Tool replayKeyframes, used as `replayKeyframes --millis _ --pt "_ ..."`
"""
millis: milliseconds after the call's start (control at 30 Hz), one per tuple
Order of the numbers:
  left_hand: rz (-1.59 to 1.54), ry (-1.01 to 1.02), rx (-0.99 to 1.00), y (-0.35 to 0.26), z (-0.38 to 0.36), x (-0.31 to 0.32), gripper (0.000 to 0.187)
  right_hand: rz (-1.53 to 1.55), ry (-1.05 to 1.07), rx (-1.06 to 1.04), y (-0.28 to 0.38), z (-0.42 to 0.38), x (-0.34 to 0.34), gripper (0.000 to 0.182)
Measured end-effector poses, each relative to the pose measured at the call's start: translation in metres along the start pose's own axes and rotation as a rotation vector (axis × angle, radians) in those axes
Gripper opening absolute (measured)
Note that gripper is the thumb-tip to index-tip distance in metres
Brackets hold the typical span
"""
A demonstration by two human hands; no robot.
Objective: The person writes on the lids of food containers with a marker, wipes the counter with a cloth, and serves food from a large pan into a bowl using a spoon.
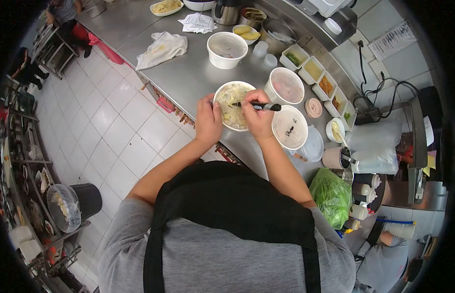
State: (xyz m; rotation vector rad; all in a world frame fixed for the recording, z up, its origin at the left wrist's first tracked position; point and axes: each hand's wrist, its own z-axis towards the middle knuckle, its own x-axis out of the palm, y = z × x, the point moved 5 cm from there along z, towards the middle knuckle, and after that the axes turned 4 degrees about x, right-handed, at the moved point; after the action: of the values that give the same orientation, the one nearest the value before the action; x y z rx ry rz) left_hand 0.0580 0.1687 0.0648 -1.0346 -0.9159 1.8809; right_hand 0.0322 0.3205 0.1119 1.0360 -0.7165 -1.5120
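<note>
My right hand (258, 113) grips a black marker pen (266, 106), its tip at the clear lid of a round white food tub (229, 120). Pale yellowish food shows through that lid. Around the near left side of this tub curls my left hand (208, 120), thumb up at the rim. To the right stands a closed tub (292, 128) with black handwriting on its lid. Beyond it is another lidded tub (284, 85) with pinkish contents, and a further lidded tub (227, 50) stands farther back on the steel counter (192, 78).
A crumpled white cloth (162, 50) and paper slips (197, 23) lie at the back left. White trays of ingredients (311, 70) line the right side, near a green plastic bag (330, 198). A bin (86, 199) stands on the left. Other people (385, 261) are farther off.
</note>
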Motion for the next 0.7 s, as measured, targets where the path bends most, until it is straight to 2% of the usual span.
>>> replayKeyframes --millis 33,133,233,333,433,533,633,700 --pt "0.006 0.001 0.003 0.000 0.000 0.000 0.031 -0.042 0.002 -0.029 0.002 0.000 0.000 0.008" --pt "0.014 0.007 0.004 -0.002 0.001 -0.001 0.032 0.132 0.009 0.062 -0.005 -0.003 0.001 0.009" --pt "0.007 0.013 -0.007 -0.002 0.000 -0.002 0.032 0.051 -0.089 0.031 -0.009 -0.004 -0.003 0.009" --pt "0.010 0.013 0.004 -0.001 0.000 -0.002 0.032 0.000 -0.022 0.013 -0.009 -0.004 -0.003 0.008" --pt "0.016 0.009 0.016 -0.001 0.000 -0.002 0.032 0.132 -0.137 0.058 -0.011 -0.005 -0.007 0.008" --pt "0.006 -0.002 0.007 -0.002 0.000 -0.003 0.030 0.113 -0.181 0.126 -0.008 -0.006 -0.007 0.007" --pt "-0.021 -0.023 -0.023 -0.001 0.005 -0.003 0.026 0.137 -0.310 0.073 -0.002 -0.005 -0.018 0.008" --pt "-0.044 -0.027 -0.053 0.006 0.012 -0.008 0.024 0.315 -0.434 0.088 0.011 -0.003 -0.038 0.006"
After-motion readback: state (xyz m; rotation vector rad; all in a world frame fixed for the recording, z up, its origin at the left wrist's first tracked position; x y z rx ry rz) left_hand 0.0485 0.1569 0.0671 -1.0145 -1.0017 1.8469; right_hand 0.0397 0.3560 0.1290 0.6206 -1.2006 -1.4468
